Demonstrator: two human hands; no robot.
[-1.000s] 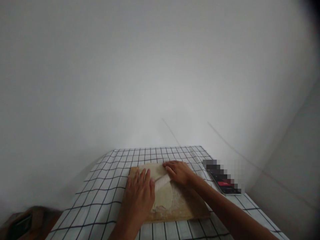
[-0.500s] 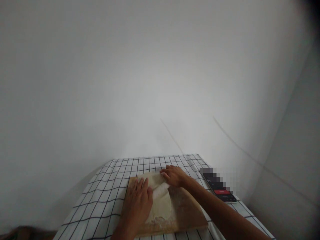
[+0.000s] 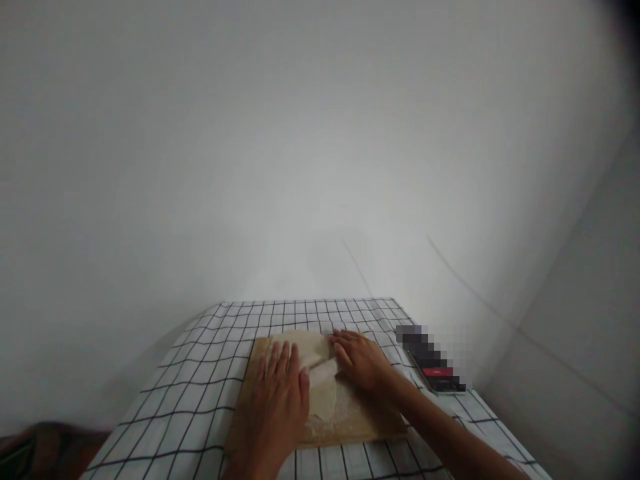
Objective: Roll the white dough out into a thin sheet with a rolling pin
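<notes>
A thin pale sheet of dough (image 3: 320,400) lies on a floured wooden board (image 3: 355,430). Between my hands a whitish raised strip (image 3: 324,371) crosses the dough at a slant, and I cannot tell whether it is a rolling pin or a fold of the dough. My left hand (image 3: 283,387) is open and rests palm down over the dough's left side, its fingers stretched forward. Over the right end of the strip lies my right hand (image 3: 363,360), also flat, with the fingers extended to the left. Both palms hide what lies beneath them.
A white tablecloth with a dark grid (image 3: 200,373) covers the table under the board. To the right, near the table's edge, lies a partly pixelated phone (image 3: 443,380). The white wall (image 3: 300,167) rises behind the table. A dark brownish object (image 3: 55,447) sits at the lower left.
My right hand has shifted slightly right and flattened, with its fingers more stretched. My left hand stays over the dough. The camera view has tilted slightly.
</notes>
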